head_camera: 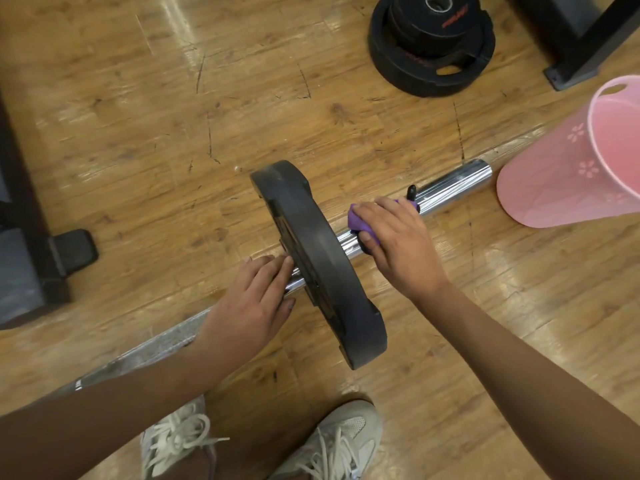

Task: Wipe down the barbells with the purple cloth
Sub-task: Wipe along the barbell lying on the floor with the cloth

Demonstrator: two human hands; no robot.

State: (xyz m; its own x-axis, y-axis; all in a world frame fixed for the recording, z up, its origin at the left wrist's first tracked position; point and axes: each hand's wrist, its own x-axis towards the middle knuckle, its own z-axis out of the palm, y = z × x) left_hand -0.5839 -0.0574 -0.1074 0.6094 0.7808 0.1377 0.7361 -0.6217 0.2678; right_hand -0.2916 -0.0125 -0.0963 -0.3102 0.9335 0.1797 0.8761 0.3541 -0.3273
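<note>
Scuffed wooden plank floor [138, 116] bearing a chrome barbell [453, 185] resting on its one black weight plate [311, 244], a stack of black plates [431, 46] beyond it, a pink bucket [561, 181] near the bar's end, a dark machine foot [74, 251] at left, and two pale trainers [343, 441].

Scuffed wooden floor [138, 109] fills the frame. Upper right: a stack of black weight plates [431, 46], smaller on larger, beside a dark stand base [585, 46]. Right edge: a pink plastic bin [554, 181] with flower marks, tilted. Left edge: a dark equipment frame [31, 237]. Bottom centre: two pale laced sneakers [339, 441].
</note>
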